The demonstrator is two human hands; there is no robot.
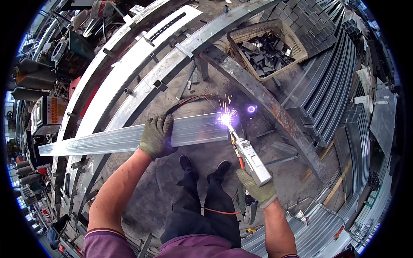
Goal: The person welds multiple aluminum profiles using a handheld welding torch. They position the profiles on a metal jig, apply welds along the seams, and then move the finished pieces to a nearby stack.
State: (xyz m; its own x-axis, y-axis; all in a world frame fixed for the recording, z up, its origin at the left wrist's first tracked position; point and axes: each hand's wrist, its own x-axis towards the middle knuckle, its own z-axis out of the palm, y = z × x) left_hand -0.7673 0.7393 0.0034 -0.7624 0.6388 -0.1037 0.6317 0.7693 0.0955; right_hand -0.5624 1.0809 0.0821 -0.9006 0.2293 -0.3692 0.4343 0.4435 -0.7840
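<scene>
A long, silver, ridged metal profile lies across the rails, tapering away to the left. My left hand, in a green work glove, grips it near its middle, with the fingers over the far edge. In my gloved right hand is a white and grey welding gun, an orange hose running along it. The gun's tip meets the profile's right end, where a bright violet-white glow and orange sparks hide the exact contact spot.
Curved metal rails sweep past on the left. A rusty steel beam slants down on the right. Beyond it stands a plastic crate of small dark metal pieces. Stacked metal tubes fill the right side. Cables trail over the floor.
</scene>
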